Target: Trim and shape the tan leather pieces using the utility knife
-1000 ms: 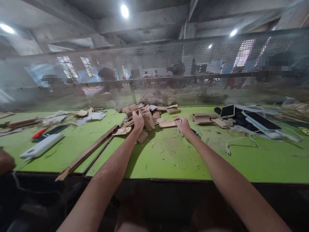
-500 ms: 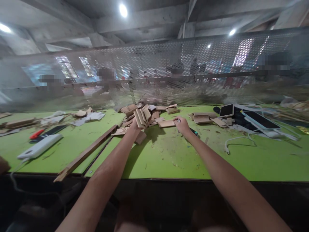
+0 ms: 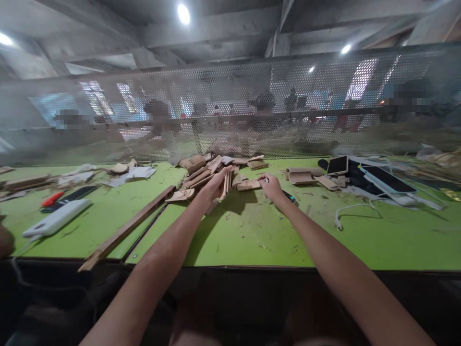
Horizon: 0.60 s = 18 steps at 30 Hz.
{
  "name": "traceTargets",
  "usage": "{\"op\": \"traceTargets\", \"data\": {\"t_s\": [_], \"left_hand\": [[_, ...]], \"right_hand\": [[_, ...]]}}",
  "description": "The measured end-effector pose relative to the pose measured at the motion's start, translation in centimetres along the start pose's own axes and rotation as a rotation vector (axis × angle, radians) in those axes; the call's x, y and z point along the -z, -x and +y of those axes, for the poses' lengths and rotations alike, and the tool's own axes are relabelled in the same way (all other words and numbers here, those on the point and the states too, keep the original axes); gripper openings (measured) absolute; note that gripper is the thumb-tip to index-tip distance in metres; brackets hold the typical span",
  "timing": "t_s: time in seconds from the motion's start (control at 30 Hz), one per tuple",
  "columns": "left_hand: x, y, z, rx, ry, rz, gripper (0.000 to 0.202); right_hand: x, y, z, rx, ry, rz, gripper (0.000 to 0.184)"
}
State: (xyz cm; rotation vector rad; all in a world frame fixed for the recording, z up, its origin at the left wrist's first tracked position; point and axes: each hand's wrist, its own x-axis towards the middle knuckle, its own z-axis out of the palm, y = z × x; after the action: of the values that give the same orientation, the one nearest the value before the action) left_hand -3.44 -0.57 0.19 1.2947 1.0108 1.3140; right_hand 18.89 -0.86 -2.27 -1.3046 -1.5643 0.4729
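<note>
My left hand [image 3: 215, 186] is closed around a small stack of curved wooden pieces [image 3: 226, 184], held on edge over the table. Pinched at the right end of a flat wooden piece [image 3: 248, 185] is my right hand [image 3: 271, 186]; a small greyish thing also shows between its fingers, too small to name. Under the right wrist lies a dark object with a green end [image 3: 289, 196], partly hidden. Behind and left of my left hand spreads a pile of wooden pieces [image 3: 194, 163], and one pale piece [image 3: 182, 194] lies near the left forearm.
A long wooden strip [image 3: 133, 223] lies slantwise on the green table [image 3: 252, 240]. To the left are a white power bank [image 3: 59, 218] and a red-handled tool [image 3: 52, 199]. Phones [image 3: 389, 179], a cable and more curved pieces [image 3: 302, 176] lie right. A perforated screen [image 3: 230, 110] stands behind.
My left hand has moved right with its stack, turning the pieces on edge and bringing them close to the flat piece. My right hand has stayed almost still.
</note>
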Motion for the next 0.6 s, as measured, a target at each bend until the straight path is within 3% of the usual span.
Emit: {"op": "traceTargets", "data": {"t_s": [0.1, 0.27, 0.4, 0.6], "left_hand": [[-0.1, 0.0, -0.7, 0.116, 0.001, 0.032, 0.024], [-0.7, 0.3, -1.4, -0.127, -0.215, 0.11, 0.027], [-1.6, 0.9, -1.0, -0.258, -0.276, 0.056, 0.038], [-2.1, 1.6, -0.1, -0.37, -0.259, 0.001, 0.035]], "right_hand": [[-0.1, 0.0, 0.1, -0.008, 0.004, -0.003, 0.014], [-0.2, 0.2, -0.2, 0.031, 0.003, -0.038, 0.014], [0.0, 0.5, -0.9, 0.081, -0.011, -0.078, 0.013], [-0.2, 1.2, -1.8, 0.123, -0.027, -0.153, 0.014]]}}
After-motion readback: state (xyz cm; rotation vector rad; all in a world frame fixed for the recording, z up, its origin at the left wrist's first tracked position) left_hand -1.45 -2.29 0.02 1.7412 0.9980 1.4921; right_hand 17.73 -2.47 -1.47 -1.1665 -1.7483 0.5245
